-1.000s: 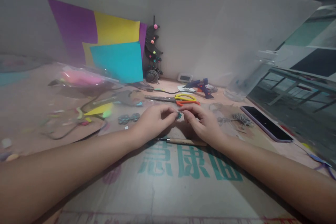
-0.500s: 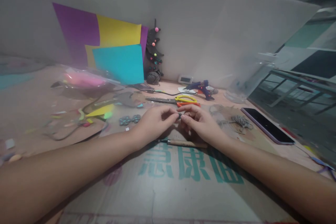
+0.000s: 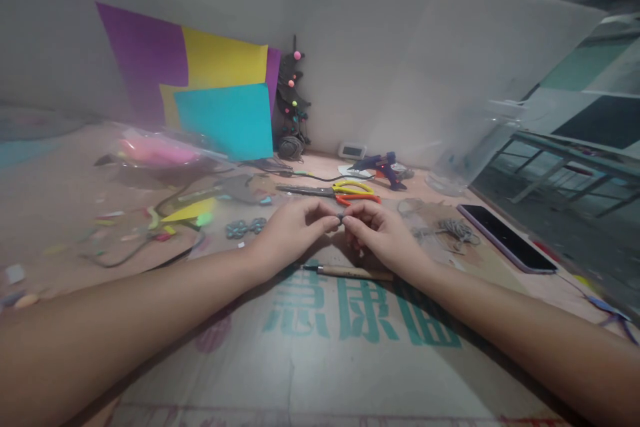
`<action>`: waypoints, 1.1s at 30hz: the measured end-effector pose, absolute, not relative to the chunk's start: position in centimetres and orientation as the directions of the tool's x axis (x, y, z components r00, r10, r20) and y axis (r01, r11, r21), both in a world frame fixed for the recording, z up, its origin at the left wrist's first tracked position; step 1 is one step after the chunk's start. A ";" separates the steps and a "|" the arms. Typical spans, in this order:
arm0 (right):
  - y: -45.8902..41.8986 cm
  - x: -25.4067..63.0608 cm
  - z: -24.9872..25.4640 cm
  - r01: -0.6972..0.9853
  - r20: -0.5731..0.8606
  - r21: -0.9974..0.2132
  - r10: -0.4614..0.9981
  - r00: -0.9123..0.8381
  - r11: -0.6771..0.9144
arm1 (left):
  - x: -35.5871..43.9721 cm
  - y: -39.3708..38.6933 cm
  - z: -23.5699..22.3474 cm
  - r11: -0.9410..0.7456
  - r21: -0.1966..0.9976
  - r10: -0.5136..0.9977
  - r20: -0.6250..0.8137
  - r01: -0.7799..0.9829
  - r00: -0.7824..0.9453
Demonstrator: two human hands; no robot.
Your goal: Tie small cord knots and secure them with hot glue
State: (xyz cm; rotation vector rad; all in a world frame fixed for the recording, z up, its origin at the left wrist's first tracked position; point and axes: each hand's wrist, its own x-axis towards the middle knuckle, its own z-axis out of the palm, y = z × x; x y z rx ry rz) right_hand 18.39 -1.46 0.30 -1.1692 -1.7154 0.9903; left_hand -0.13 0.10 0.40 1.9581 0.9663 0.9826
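Note:
My left hand (image 3: 293, 232) and my right hand (image 3: 383, 232) meet fingertip to fingertip over the cardboard sheet (image 3: 330, 353). Between the pinched fingers sits a tiny dark teal piece (image 3: 341, 217), held by both hands. Just under the hands lies a wooden-handled tool (image 3: 350, 272). A small grey-blue knotted cord piece (image 3: 245, 227) rests left of my left hand. Scissors with yellow and orange handles (image 3: 345, 190) lie just beyond the hands.
Purple, yellow and teal paper sheets (image 3: 220, 103) lean on the wall beside a dark decorated tree model (image 3: 293, 97). A blue glue gun (image 3: 380, 165), a phone (image 3: 505, 237), grey twine (image 3: 453, 230), a pink-filled plastic bag (image 3: 155, 152) and paper scraps (image 3: 185, 210) lie around.
The hands stay pinched together on the small piece; the fingers have shifted slightly on it, and less of the teal shows than a second ago.

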 end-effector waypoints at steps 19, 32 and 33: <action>-1.7 18.3 0.4 0.400 0.254 -0.856 0.940 -0.228 0.328 | 0.1 -0.3 0.7 -0.432 0.854 0.858 0.289 0.290 0.426; -1.6 18.5 0.2 0.401 0.266 -0.847 0.932 -0.246 0.348 | 0.1 -0.4 1.0 -0.422 0.838 0.871 0.269 0.345 0.412; -1.5 18.5 0.2 0.408 0.273 -0.842 0.932 -0.240 0.352 | 0.1 -0.3 1.0 -0.433 0.832 0.867 0.279 0.347 0.413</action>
